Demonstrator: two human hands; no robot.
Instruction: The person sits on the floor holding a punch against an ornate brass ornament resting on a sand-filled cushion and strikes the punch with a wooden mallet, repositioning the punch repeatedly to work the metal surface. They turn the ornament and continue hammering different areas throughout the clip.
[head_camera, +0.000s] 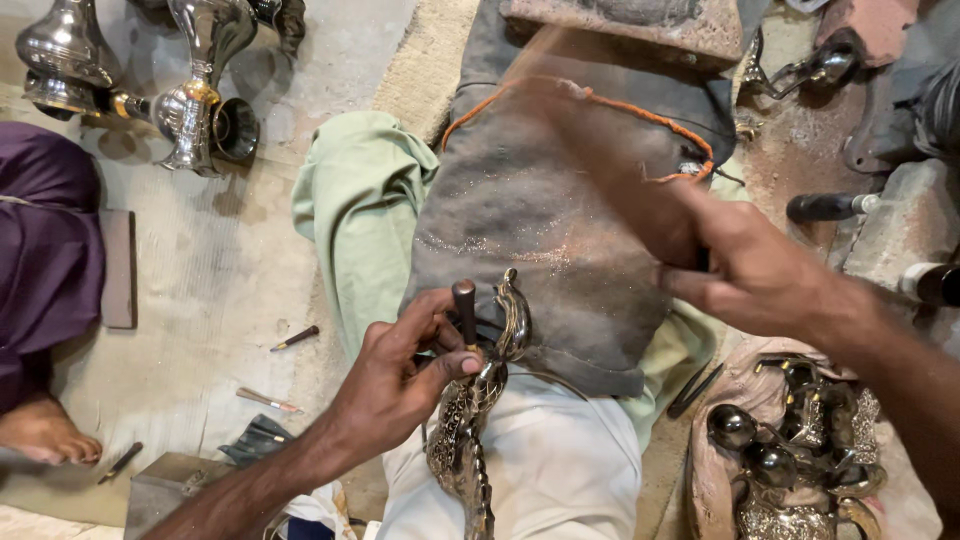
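The left hand (400, 375) is closed around a dark-handled punch tool (466, 310), the thumb and fingers (455, 365) pinching its shaft so that the handle stands nearly upright. The tool's lower end meets an ornate brass casting (470, 420), a curved piece with a relief pattern that lies across the person's lap, over the white cloth (560, 470) and against the lower edge of a grey, dust-covered work pad (540, 210). The right hand (750, 265) is raised above the pad's right side, fingers curled shut on a small dark object; what that object is cannot be told. An orange cord (620, 108) runs along the pad's upper edge. A pale green cloth (360, 210) lies beneath the pad to the left. On the floor (200, 290) to the left lie several small chisels (295, 338), well apart from the hands. Polished silver-coloured vessels (195, 95) stand at upper left. At lower right a heap of metal parts (790, 460) rests on cloth. Another person's foot (40, 430) shows at the left edge.
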